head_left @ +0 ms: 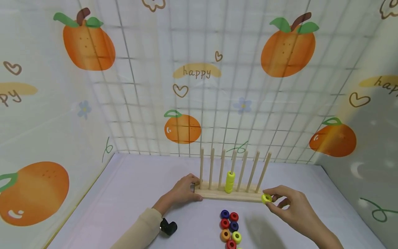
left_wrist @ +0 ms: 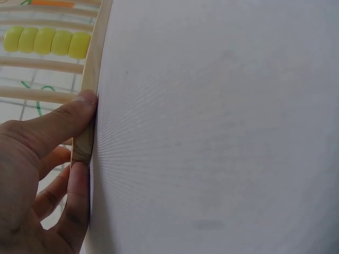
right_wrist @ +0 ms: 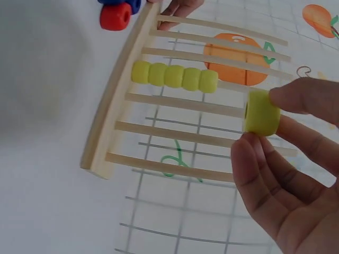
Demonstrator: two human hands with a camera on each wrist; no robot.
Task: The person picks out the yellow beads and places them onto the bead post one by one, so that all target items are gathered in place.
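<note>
A wooden peg rack (head_left: pixel 230 196) with several upright pegs stands on the table. Yellow beads (head_left: pixel 229 182) are stacked on its middle peg; the right wrist view shows this stack (right_wrist: pixel 175 76) from the side. My left hand (head_left: pixel 185 189) grips the left end of the base, thumb on the front edge and fingers at the end, as the left wrist view shows with the same hand (left_wrist: pixel 47 143). Near the rack's right end, my right hand (head_left: pixel 290 202) pinches a loose yellow bead (right_wrist: pixel 261 112) between thumb and fingers. That bead is apart from the pegs.
Loose blue, red, orange and yellow beads (head_left: pixel 225 235) lie in front of the rack, running to the bottom edge of the head view. A black object (head_left: pixel 169 227) is beside the left sleeve. Behind the table hangs a sheet printed with oranges (head_left: pixel 182 129) over a wire grid.
</note>
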